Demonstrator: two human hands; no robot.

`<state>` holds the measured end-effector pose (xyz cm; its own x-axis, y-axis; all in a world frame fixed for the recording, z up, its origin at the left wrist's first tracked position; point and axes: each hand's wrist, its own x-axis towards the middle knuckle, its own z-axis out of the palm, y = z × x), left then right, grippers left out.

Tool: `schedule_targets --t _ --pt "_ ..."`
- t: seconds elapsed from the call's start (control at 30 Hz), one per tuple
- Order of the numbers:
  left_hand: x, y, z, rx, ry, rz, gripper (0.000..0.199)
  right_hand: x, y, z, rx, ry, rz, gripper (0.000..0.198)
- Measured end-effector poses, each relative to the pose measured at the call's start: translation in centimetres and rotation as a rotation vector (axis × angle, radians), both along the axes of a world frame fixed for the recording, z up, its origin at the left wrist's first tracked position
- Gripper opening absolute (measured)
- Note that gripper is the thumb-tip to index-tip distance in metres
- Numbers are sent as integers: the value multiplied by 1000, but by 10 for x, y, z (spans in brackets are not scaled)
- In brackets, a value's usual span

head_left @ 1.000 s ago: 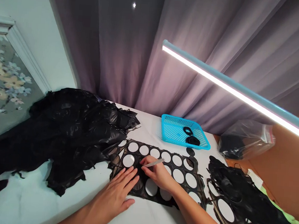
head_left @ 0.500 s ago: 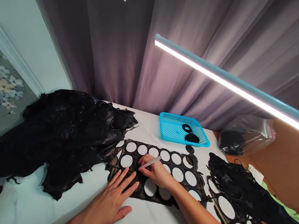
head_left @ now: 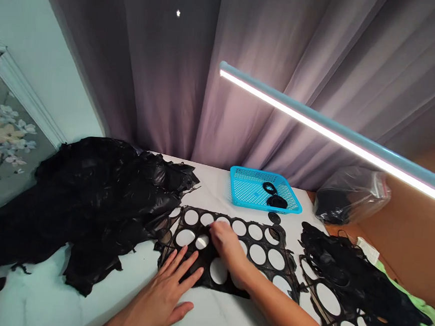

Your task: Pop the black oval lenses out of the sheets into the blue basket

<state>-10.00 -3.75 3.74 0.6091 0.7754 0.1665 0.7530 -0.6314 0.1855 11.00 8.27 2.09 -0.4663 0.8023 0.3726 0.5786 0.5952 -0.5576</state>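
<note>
In the head view, a flat black rubber-like sheet with rows of round holes [head_left: 265, 245] lies on the white marble-patterned worktop [head_left: 213, 316], in front of the person. Half a second ago, the right hand [head_left: 229, 247] held a slim pale tool slanting up and to the right; now that tool is out of sight. This hand has shifted slightly rightward and away from the person, and a round pale opening [head_left: 202, 241] shows where the sheet was dark. The right fingers are curled in at the sheet; what they grasp cannot be told. The left hand [head_left: 168, 289] stays palm down, its fingers released, straight and spread, tips on the sheet's near left part. The sheet's long axis runs left to right, its right end angled slightly toward the person.
</note>
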Motion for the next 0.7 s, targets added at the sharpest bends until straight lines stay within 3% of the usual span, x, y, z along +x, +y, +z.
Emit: schedule_targets --t 0.1,0.27,0.43,0.53,0.63,0.7 --pt "-3 -4 -1 -12 13 -14 71 13 14 7 -7 99 -174 18" --pt "-8 -21 0 -50 16 -35 73 32 13 13 -12 144 -202 15" --pt "-10 -31 1 -35 7 -32 68 53 19 21 -66 197 -376 15" --pt "-10 -32 1 -28 -21 -13 66 44 0 24 -96 183 -191 13" --pt "-11 -33 0 -25 -28 1 66 24 -36 21 -171 133 81 14" --pt "-11 -33 0 -29 -15 0 66 13 -57 18 -220 105 184 13"
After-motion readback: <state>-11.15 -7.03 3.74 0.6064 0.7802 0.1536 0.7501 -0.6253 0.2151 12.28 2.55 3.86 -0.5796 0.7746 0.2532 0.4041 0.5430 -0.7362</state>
